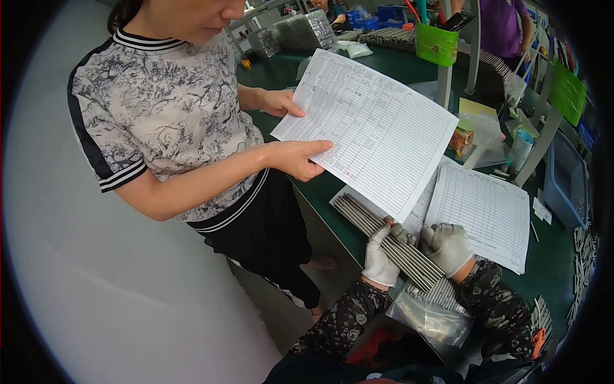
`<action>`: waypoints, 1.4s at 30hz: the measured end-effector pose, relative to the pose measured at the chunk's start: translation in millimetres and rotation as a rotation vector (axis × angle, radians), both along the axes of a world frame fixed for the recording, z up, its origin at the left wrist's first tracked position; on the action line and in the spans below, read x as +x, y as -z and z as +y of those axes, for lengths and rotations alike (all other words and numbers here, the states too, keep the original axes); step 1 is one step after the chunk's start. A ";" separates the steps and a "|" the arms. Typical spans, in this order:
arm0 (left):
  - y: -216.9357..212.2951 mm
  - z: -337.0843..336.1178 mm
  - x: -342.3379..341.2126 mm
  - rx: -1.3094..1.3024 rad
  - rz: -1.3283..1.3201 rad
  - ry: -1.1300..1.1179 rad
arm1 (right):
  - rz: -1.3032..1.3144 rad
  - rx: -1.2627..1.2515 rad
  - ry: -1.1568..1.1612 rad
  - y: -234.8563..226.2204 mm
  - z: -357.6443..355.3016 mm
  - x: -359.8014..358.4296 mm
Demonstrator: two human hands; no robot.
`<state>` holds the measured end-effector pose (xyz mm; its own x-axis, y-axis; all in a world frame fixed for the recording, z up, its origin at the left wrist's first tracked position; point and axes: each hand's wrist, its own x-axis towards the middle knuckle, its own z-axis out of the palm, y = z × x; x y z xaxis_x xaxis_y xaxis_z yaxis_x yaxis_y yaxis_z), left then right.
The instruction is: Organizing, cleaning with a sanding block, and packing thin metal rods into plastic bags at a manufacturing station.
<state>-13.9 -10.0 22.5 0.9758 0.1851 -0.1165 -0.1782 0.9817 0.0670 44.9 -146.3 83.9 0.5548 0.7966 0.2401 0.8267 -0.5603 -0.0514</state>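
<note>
- Dark floral sleeves (492,306) cover both my forearms, rising from the lower edge of the head view, nearest the camera.
- At the end of one, my left hand (382,261), in a pale glove smudged grey at the fingertips, is wrapped around a bundle of slim metal rods (401,248). The bundle slants across from beyond my left hand down to just below my right.
- My right hand (449,248), gloved too, has its fingers curled in beside the bundle; I cannot tell whether it grips anything.
- Just below my hands, between my forearms, more rods (441,296) lie side by side, with a clear plastic bag (430,320) nearer me.
- Beyond my right hand, printed grid sheets (484,211) lie on the green table (555,262).
- Farther to the right of that hand stands a blue basket (568,176).
- Past my left hand, up and to the left, a co-worker (185,115) in a patterned top holds a large printed sheet (377,131) with both hands, its lower corner just above my rods.
</note>
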 end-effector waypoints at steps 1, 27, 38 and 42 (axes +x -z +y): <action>-1.1 -0.6 -0.2 -0.002 -0.011 0.000 | -0.001 0.012 0.002 -0.6 -0.1 -0.4; -8.1 -3.1 -1.2 0.018 0.052 -0.026 | -0.001 0.037 0.001 2.0 -2.2 -1.5; -9.4 -3.6 0.8 0.102 0.085 -0.032 | 0.001 0.048 0.015 4.9 -2.0 0.9; -10.4 -2.4 0.0 0.104 0.076 -0.034 | 0.003 0.045 0.008 1.3 -0.7 -0.4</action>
